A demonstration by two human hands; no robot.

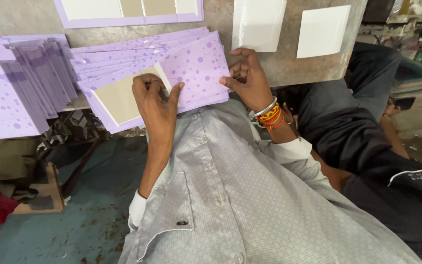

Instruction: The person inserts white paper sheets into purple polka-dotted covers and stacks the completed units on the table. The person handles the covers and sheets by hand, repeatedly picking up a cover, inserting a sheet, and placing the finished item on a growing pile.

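Hands work at the worktop's (289, 63) near edge. Left hand (155, 95) pinches the purple dotted card (191, 68) by its beige flap; right hand (247, 78) pinches its right edge. Card looks thin, light, bendy; hold its edges.

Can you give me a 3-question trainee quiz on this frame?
1. True or false: the left hand presses on a beige board panel laid on a purple dotted sheet.
2. Which wrist wears the bangles?
A. left
B. right
C. neither
3. What lies at the far left of the worktable?

Key
1. True
2. B; they sit below the right hand
3. A fanned stack of purple sheets
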